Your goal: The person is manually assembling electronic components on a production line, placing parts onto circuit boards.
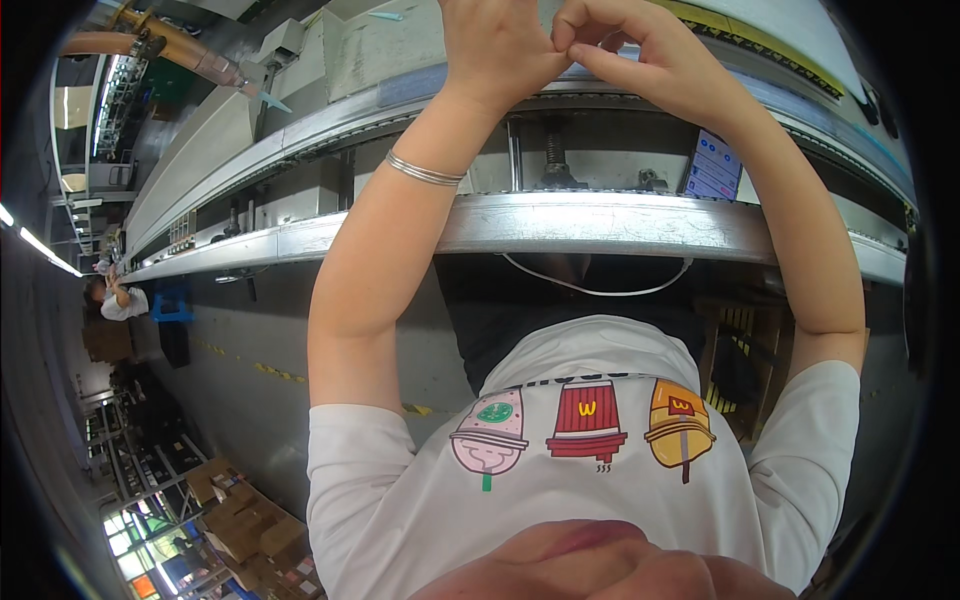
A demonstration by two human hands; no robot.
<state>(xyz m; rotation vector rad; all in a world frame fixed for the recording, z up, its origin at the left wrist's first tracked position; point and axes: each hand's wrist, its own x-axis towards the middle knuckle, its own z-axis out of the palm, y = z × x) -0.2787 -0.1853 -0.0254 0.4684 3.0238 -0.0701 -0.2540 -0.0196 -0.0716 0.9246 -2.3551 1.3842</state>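
Observation:
Both my hands are at the top edge of the head view, close together above the rails of a long metal bench line. My left hand (505,50) shows its back, with silver bangles on the wrist; its fingers are hidden or cut off by the edge. Beside it, my right hand (640,60) is closed in a pinch, thumb and forefinger meeting against the side of the left hand. Whatever sits between those fingertips is too small or hidden to make out. Below the hands runs the near metal rail (600,222).
A phone (713,168) with a lit screen leans between the rails near my right forearm. An orange-brown tool with a pale blue nozzle (210,65) hangs at upper left. A white cable (600,292) loops under the rail. Far left are another person (122,300) and cardboard boxes (245,525).

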